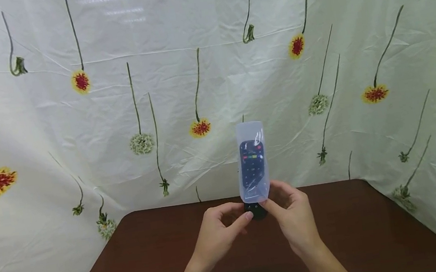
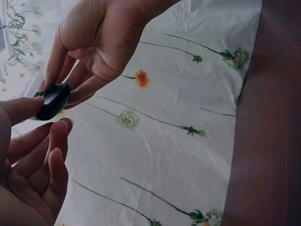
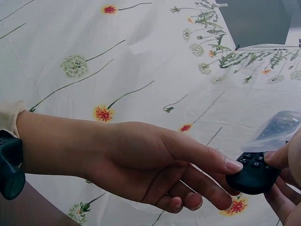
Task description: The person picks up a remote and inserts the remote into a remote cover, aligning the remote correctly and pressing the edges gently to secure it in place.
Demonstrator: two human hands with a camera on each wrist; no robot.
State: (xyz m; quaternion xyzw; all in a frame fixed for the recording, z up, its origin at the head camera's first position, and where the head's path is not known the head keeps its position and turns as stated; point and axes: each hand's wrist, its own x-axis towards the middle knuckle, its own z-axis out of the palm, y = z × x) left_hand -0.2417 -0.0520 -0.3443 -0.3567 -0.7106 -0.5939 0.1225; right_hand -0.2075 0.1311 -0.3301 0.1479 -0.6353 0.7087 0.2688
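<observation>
Fingers of the left hand [image 1: 219, 231] pinch the remote [image 1: 257, 210] below the plastic sleeve [image 1: 253, 163]; at the sleeve's lower edge, the right hand [image 1: 295, 217] pinches, apparently, both.

Head view: remote [image 1: 258, 212] labels under the cloudy sleeve [image 1: 253, 162] too small to read, right hand [image 1: 292, 211] fingertips partly hidden behind it, both forearms [image 1: 327, 265] cut by the bottom edge. Left wrist view crops the left hand [image 1: 218, 231] at the left edge; right wrist view crops right hand and sleeve at the right.
</observation>
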